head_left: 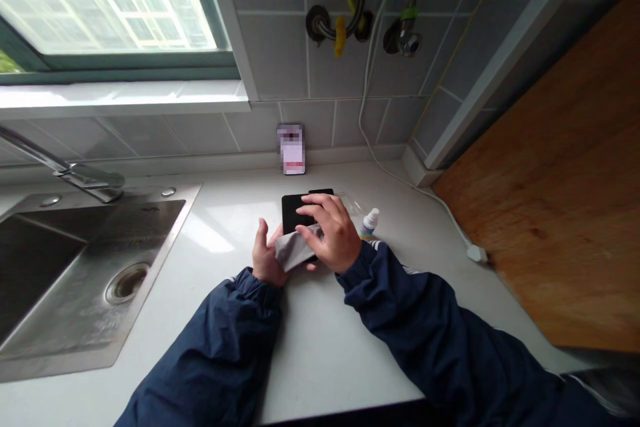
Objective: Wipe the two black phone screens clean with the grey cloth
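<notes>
Between my hands is a black smartphone (pixel 294 213), tilted a little above the white countertop (pixel 320 353). My left hand (pixel 267 255) grips its lower left edge from below. My right hand (pixel 327 233) lies across its upper face, fingers spread, and presses a grey cloth (pixel 294 248) against the phone. The cloth hangs over the phone's lower part and hides it. Just beyond my right hand stand a small white spray bottle (pixel 369 223) and a clear plastic wrapper (pixel 350 203).
A small box with a blurred label (pixel 291 149) stands against the tiled wall. To the left are a steel sink (pixel 75 280) and chrome faucet (pixel 85 173). A white cable (pixel 415 187) runs along the counter towards a wooden panel (pixel 550 180) on the right.
</notes>
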Demonstrator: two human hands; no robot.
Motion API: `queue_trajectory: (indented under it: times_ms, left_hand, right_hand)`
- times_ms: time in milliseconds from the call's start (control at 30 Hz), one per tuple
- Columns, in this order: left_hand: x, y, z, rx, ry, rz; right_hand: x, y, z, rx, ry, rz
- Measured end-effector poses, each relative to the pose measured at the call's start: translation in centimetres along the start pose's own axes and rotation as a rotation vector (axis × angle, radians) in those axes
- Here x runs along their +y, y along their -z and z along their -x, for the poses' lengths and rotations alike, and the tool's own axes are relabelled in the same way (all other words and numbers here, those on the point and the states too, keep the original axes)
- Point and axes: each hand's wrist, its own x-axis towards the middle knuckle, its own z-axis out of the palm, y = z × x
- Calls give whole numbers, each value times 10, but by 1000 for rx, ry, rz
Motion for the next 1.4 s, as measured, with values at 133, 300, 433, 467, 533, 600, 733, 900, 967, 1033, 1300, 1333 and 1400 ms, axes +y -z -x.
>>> queue_trajectory:
  times_ms: [133, 300, 433, 467, 533, 600, 733, 900, 967, 1033, 1300, 1333, 1400]
  left_hand:
    - [-1, -5, -2, 52, -76, 65]
    - [-3, -7, 0, 30, -30, 101]
    - [-2, -5, 2, -55, -61, 143]
    - [-2, -4, 2, -81, -63, 152]
    - [-1, -3, 3, -122, -54, 165]
    - [-2, -2, 3, -153, -46, 168]
    - [-4, -1, 3, -173, -40, 161]
    - [-5, 0, 1, -178, -55, 216]
    - [-5, -1, 2, -168, -68, 224]
    - [-5, -4, 2, -155, -79, 209]
    - [-7, -11, 0, -107, -128, 218]
    - [-7, -10, -1, -106, -131, 215]
    - [-7, -9, -1, -106, -129, 211]
  right_hand:
    - [-3, 1, 38, -48, 181, 61]
    - [-1, -10, 71, -272, 238, 200]
    - [2, -18, 76, -394, 182, 256]
    - [2, -19, 76, -417, 172, 260]
    - [2, -19, 77, -449, 158, 261]
    - [2, -19, 77, -466, 149, 263]
    - [0, -16, 77, -505, 136, 278]
    - [-4, -15, 77, -581, 167, 277]
    - [-4, -16, 77, -584, 173, 280]
    - [-2, -18, 78, -569, 162, 299]
    - [5, -22, 78, -468, 45, 376]
    - [5, -22, 78, -466, 37, 378]
    - [4, -21, 77, -475, 37, 374]
